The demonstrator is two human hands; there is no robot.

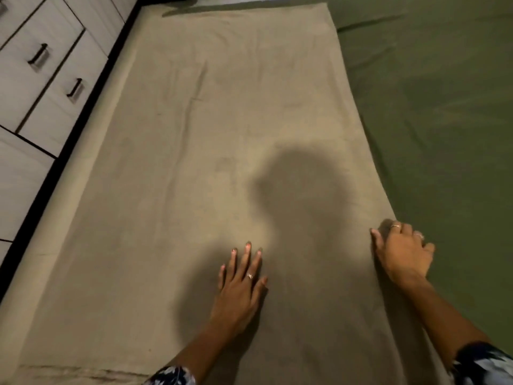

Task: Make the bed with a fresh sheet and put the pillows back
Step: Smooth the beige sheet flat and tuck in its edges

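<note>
Fingers of the right hand (404,254) curl over the right edge of the tan sheet (222,134), pinching the fold of cloth just where it meets the green sheet (444,107) beneath. The grip looks narrow, thumb on the tan side and the ringed fingers bent over the border, though how much fabric is caught I cannot tell. The left hand (240,282) lies flat on the tan sheet to the left, fingers straight and spread, holding nothing, only pressing the cloth down.

Outward from the hands, the tan sheet runs as a long folded strip from the near edge to the far end of the bed, covering the left part; the green sheet shows bare on the right. A few creases mark the far half. Left of the bed stands a pale drawer unit (41,79) with dark handles. Patterned sleeves (483,365) show at the near edge. No pillows are in view.

My judgement is that the sheet is only partly spread, with the unfolding to the right yet to come. A pull from one pinched point could drag the whole strip askew, especially if the flat hand lifts too soon; the far end might bunch, or the left side slip off the mattress edge
</note>
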